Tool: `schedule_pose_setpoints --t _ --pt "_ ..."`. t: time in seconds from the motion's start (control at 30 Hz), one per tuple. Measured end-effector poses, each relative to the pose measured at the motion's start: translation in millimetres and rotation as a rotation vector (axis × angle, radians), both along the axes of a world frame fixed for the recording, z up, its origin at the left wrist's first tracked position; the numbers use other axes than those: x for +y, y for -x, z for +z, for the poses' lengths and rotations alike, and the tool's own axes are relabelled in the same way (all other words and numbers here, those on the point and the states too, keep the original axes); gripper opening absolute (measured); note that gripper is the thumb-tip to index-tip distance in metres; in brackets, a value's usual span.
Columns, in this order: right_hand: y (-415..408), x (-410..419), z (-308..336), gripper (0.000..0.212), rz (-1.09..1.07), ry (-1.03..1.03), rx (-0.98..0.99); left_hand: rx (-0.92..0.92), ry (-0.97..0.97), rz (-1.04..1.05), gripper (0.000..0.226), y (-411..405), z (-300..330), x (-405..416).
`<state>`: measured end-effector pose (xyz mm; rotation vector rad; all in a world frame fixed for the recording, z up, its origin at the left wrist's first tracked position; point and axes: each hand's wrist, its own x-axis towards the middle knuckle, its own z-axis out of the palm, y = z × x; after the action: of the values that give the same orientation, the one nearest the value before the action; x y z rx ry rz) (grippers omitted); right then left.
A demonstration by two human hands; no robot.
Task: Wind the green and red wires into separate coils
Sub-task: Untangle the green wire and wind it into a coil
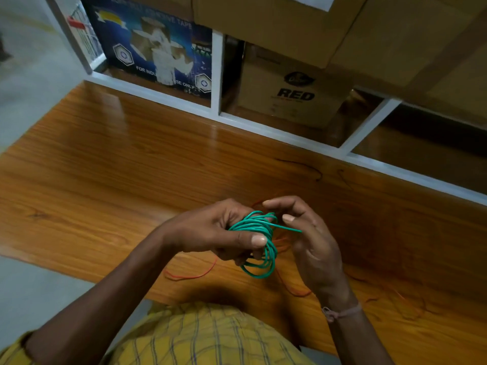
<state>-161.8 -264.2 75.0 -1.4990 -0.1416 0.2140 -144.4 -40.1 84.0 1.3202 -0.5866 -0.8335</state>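
Observation:
The green wire (pixel 259 259) is wound into a small coil of several loops. My left hand (pixel 218 230) grips the coil, thumb pressed across its loops. The wire's free end sticks out to the right toward my right hand (pixel 311 241), whose fingertips curl over the top of the coil and touch it there. The red wire (pixel 192 276) lies loose and uncoiled on the wooden table (pixel 118 167), trailing beneath both hands and out to the right. Part of it is hidden behind my hands.
Behind the table stands a white-framed shelf (pixel 217 75) holding a blue adhesive tape box (pixel 147 43) and a cardboard box marked RED (pixel 292 90). More cardboard boxes (pixel 276 25) sit above. The grey floor (pixel 29 80) shows at the left.

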Motion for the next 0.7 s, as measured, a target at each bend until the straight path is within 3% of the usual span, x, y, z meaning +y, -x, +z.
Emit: schedule_pose_setpoints --t 0.3,0.57,0.7 --pt "4.6 -49.8 -2.3 0.030 -0.055 0.182 -0.098 -0.009 -0.104 0.003 0.024 -3.7 3.2 -58.6" --pt "4.3 -92.6 -11.4 0.036 -0.109 0.229 -0.097 -0.037 -0.137 0.250 0.025 0.2 -2.4 -113.6" --pt "9.4 -101.7 -22.7 0.044 -0.140 0.202 -0.043 0.035 -0.168 0.344 0.017 2.5 -10.2 -135.0"
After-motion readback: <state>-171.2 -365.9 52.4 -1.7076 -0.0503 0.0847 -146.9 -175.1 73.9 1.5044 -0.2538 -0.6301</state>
